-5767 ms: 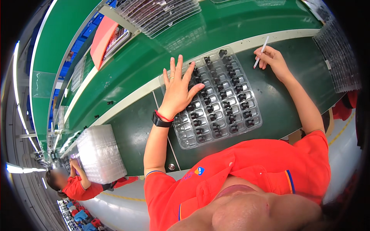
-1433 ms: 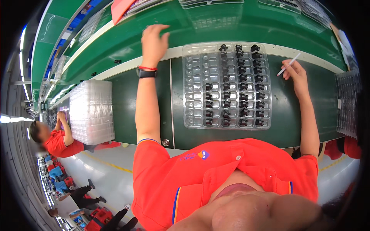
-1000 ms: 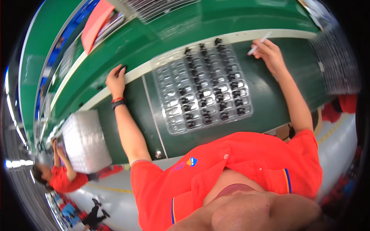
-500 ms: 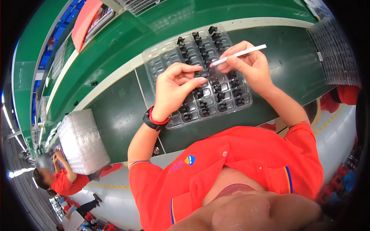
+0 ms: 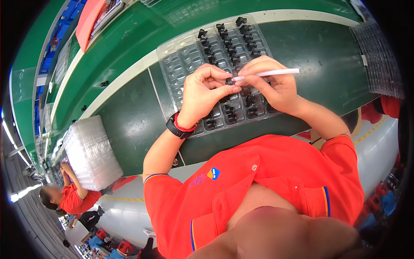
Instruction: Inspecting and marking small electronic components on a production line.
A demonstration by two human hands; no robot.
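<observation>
Over a clear plastic tray point(image 5: 174, 67), my left hand point(image 5: 205, 90) pinches a small round black part point(image 5: 230, 81) between thumb and fingers. Closed round a thin white stick point(image 5: 276, 72), my right hand point(image 5: 274, 88) brings its tip against the black part or right beside it; which of the two cannot be told. Rows of similar black parts point(image 5: 228, 43) sit in the tray's pockets, while its left columns hold none that I can see. Both hands hide the middle of the tray.
A tall stack of clear trays point(image 5: 92, 151) stands at the left end of the dark green bench point(image 5: 125, 116). More stacked trays point(image 5: 377, 60) are at the right. Two loose black parts point(image 5: 104, 83) lie on the green surface beyond. Another person point(image 5: 82, 198) works at far left.
The right hand has come down and closer to the left, bringing the stick's tip to the black part. That part now shows at the left fingertips. The whole view has shifted slightly.
</observation>
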